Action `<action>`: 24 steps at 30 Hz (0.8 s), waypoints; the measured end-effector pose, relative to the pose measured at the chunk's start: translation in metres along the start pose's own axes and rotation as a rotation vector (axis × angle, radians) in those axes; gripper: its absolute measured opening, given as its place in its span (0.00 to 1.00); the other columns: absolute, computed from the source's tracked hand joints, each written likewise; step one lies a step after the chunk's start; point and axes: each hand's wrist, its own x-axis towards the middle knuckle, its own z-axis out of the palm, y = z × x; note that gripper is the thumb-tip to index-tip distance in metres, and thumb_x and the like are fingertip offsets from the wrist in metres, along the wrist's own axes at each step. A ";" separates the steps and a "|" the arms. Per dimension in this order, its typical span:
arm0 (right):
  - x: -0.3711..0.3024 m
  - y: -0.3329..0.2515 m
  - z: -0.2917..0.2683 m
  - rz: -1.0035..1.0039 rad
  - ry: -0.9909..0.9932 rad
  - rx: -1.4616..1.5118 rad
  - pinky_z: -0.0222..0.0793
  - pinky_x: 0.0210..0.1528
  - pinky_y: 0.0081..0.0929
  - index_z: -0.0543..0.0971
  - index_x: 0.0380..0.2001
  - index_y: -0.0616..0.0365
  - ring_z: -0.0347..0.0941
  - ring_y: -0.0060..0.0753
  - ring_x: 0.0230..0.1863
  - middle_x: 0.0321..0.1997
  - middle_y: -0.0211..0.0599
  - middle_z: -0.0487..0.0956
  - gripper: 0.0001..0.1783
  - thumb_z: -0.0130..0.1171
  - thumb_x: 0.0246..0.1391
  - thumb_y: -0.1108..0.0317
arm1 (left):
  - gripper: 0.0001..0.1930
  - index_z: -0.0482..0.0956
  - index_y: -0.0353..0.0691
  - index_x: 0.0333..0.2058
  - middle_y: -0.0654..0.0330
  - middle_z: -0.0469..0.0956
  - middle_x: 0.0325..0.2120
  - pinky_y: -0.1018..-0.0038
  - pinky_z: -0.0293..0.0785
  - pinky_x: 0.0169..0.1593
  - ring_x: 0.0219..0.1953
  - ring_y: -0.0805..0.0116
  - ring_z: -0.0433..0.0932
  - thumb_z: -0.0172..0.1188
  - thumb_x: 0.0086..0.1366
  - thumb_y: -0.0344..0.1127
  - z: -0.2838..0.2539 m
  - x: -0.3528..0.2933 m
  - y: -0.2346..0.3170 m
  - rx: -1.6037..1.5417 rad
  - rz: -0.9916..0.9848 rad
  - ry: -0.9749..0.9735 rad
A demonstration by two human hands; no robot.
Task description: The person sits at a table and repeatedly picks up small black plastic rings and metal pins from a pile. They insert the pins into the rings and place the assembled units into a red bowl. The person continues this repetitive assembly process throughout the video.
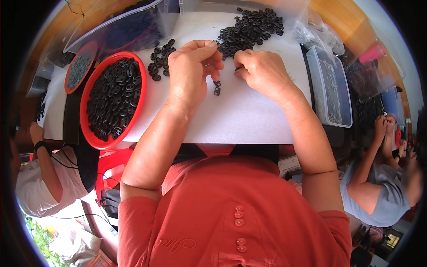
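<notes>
My left hand point(192, 66) is over the white foam sheet point(240, 115), thumb and forefinger pinched on a small black ring-shaped part at its fingertips. My right hand point(260, 69) is close beside it, fingers curled around another small black part that is mostly hidden. Two joined black parts point(217, 87) lie on the sheet between and just below the hands. A loose heap of black parts point(251, 29) sits just beyond the fingers, and a smaller cluster point(160, 60) lies to the left of my left hand.
A red round bowl point(91, 133) full of black parts stands at the left, with a second red dish point(80, 69) behind it. A clear plastic box point(331, 84) of small metal pieces sits at the right. Clear bags lie at the back. Other people sit at both sides.
</notes>
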 end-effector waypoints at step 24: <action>0.007 0.008 -0.026 0.414 0.114 1.273 0.66 0.26 0.17 0.80 0.39 0.63 0.76 0.23 0.29 0.31 0.33 0.81 0.08 0.61 0.55 0.74 | 0.08 0.78 0.30 0.35 0.57 0.78 0.25 0.78 0.70 0.22 0.23 0.71 0.77 0.61 0.64 0.31 0.014 -0.008 -0.003 0.122 -0.093 -0.094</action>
